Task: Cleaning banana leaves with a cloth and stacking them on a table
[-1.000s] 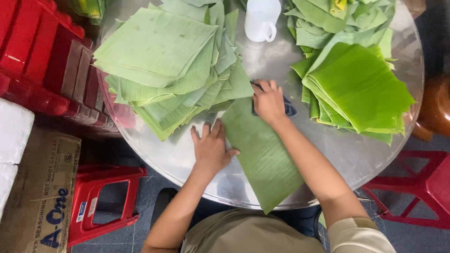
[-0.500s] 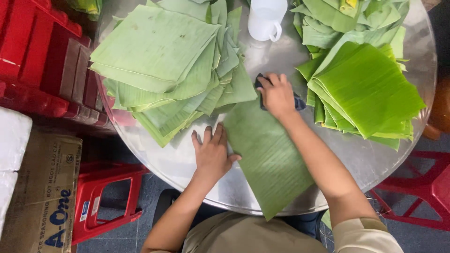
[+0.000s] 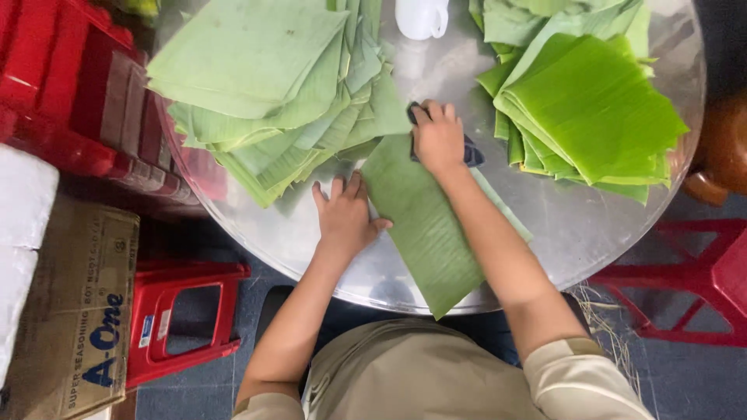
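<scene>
The round shiny metal table (image 3: 599, 233) carries two stacks of green banana leaves, the paler stack (image 3: 264, 85) at upper left and the brighter stack (image 3: 591, 109) at upper right. One long green leaf strip (image 3: 428, 225) lies at centre frame, pinned by the flat, spread left hand (image 3: 345, 220) while the right hand (image 3: 440, 138) presses a dark cloth (image 3: 472, 153) onto its far end. The step looks like wiping this leaf, which would call for drawing the cloth along its length.

My left hand (image 3: 345, 220) lies flat on the near edge of a long banana leaf (image 3: 424, 225) on the round metal table (image 3: 576, 225). My right hand (image 3: 438, 138) presses a dark cloth (image 3: 471, 154) onto its far end. Leaf stacks (image 3: 264, 85) sit left and right; white cup (image 3: 420, 17) beyond.
</scene>
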